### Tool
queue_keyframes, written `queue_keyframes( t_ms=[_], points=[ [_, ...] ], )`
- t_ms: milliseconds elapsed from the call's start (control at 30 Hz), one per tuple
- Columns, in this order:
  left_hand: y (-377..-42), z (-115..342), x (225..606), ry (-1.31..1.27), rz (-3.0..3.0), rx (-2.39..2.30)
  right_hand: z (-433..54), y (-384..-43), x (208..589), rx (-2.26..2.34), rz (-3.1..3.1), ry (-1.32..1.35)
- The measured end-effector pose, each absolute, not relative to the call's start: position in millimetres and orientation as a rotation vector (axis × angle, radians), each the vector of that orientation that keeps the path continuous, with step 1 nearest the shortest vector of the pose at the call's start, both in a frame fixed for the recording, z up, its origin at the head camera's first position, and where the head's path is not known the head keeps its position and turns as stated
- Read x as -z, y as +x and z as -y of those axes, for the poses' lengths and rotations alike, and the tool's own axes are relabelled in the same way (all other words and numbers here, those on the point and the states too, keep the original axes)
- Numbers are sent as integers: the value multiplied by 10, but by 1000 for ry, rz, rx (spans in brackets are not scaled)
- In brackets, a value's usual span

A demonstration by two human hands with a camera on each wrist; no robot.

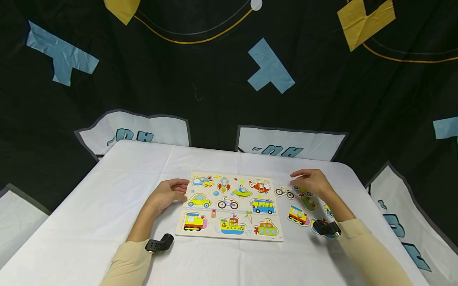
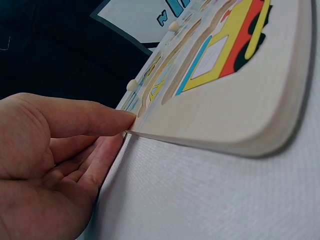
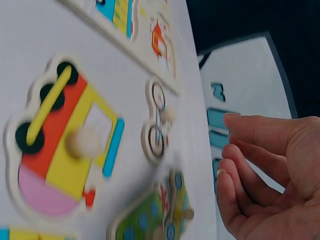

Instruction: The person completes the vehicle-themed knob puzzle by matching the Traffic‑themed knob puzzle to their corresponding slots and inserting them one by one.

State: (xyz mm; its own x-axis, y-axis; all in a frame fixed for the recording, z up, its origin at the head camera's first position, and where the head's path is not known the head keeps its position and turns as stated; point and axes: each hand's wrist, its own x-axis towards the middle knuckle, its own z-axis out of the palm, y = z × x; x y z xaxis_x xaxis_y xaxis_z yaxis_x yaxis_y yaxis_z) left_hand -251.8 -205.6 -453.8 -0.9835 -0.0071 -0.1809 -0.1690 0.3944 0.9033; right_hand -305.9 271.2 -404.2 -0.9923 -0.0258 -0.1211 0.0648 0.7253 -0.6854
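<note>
A wooden puzzle board (image 1: 214, 235) with vehicle pictures in shaped recesses lies flat on the table. At its left edge is my left hand (image 1: 166, 196); in the left wrist view the thumb (image 2: 95, 118) touches the rim and the other fingers lie beside the edge. My right hand (image 1: 311, 180) hovers over loose pieces on the right, its fingers loosely curved, with nothing between them. Near it lie a bicycle piece (image 1: 284, 192), a train piece (image 3: 75, 135) with a round knob, a green submarine piece (image 1: 307, 201) and a partly covered car piece (image 3: 179, 205).
More pieces, partly hidden by the right forearm, lie around a boat-like piece (image 1: 316, 229). A white cloth covers the table (image 1: 200, 262). Behind stands a black curtain (image 1: 214, 99) with blue and gold shapes. A black wrist camera (image 1: 160, 243) sits on each arm.
</note>
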Motion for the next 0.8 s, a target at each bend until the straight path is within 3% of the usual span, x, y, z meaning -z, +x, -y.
queue_keyframes(
  t_ms=[800],
  points=[
    [-2523,2055,4550,-157,-2503,-1648,-3645,-2959,4209,1181,-2785,336]
  ],
)
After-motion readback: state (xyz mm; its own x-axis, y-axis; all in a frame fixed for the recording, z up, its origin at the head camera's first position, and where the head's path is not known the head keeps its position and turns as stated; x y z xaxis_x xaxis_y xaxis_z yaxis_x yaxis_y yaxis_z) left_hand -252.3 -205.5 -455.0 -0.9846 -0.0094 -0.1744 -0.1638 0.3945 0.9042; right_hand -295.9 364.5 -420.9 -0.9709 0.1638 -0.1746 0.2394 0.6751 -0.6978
